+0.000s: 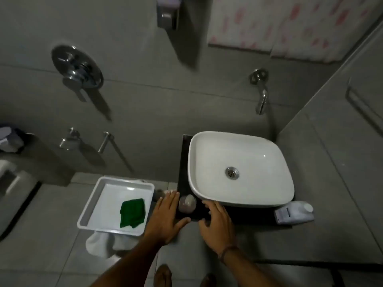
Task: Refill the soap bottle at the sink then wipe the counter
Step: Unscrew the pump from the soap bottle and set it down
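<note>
A small clear soap bottle (187,203) with a pale top stands on the dark counter (183,162) at the front left corner of the white basin (240,168). My left hand (166,216) is just left of the bottle, fingers spread, holding nothing. My right hand (217,222) hovers just right of it at the counter's front edge, fingers loosely curled and empty. A white refill jug (294,212) lies on its side on the counter at the basin's front right. A folded green cloth (132,213) rests in a white tray (91,204) to the left.
A wall tap (261,94) juts out above the basin. A wall dispenser (167,13) hangs higher up. A shower mixer (76,69) and two taps (87,139) are on the left wall. A white cloth (101,243) lies under the tray. A side wall closes in on the right.
</note>
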A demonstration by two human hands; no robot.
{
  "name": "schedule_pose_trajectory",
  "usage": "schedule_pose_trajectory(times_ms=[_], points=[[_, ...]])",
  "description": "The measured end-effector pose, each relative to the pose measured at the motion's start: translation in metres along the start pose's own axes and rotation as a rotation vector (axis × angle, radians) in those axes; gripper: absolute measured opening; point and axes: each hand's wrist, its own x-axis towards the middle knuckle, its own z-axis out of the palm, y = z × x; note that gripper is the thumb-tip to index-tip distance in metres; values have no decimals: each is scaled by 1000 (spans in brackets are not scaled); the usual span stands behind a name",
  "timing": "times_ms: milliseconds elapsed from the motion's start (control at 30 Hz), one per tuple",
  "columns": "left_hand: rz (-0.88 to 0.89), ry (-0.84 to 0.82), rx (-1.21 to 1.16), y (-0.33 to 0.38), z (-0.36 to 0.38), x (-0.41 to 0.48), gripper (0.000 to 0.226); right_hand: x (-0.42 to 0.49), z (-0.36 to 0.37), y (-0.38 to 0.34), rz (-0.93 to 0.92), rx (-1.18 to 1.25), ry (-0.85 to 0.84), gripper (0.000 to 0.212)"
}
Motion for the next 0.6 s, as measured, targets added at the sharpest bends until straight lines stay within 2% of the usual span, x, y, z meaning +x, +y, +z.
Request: schedule_pose_trajectory(times_ms=[100,233,433,600], points=[[21,-24,-185,-2,10,17,101,11,18,-5,121,131,-62,47],[-66,-28,-423,-2,15,36,79,29,44,-16,225,215,-13,43],[-26,-18,-540,-13,18,41,70,42,65,-19,295,244,128,37],[24,-36,-539,-23,20,41,64,48,75,-10,283,172,144,27]])
